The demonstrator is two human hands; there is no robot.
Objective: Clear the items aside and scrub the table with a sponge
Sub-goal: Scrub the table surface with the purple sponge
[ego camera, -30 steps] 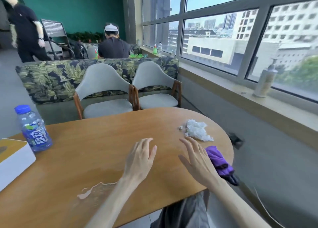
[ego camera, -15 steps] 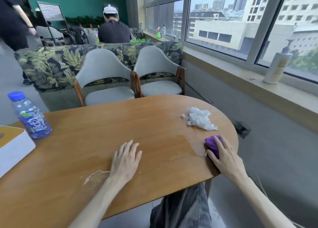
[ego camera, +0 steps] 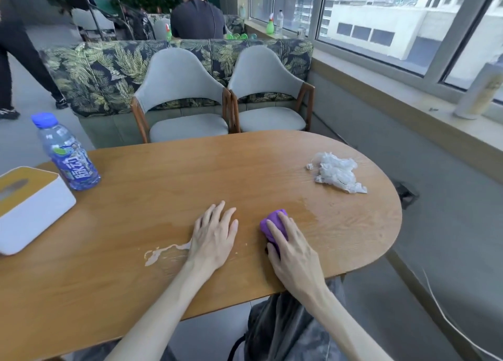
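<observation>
My right hand (ego camera: pixel 291 247) presses down on a purple sponge (ego camera: pixel 273 223) on the wooden oval table (ego camera: pixel 163 181), near its front edge. Fingers cover most of the sponge, with only its far end showing. My left hand (ego camera: pixel 215 232) lies flat on the table just left of the sponge, fingers spread, holding nothing. A pale smear of spilled liquid (ego camera: pixel 163 251) sits left of my left hand. A wet sheen (ego camera: pixel 321 211) marks the wood to the right of the sponge.
A crumpled white tissue (ego camera: pixel 337 174) lies at the table's right end. A water bottle (ego camera: pixel 66 153) and a white tissue box (ego camera: pixel 30 208) stand at the left. Two grey chairs (ego camera: pixel 187 102) face the far side. A bottle (ego camera: pixel 479 93) stands on the window sill. People are behind the sofa.
My right hand took the purple sponge from the table's right edge and slid it left toward the middle. My left hand settled flat on the table beside the smear.
</observation>
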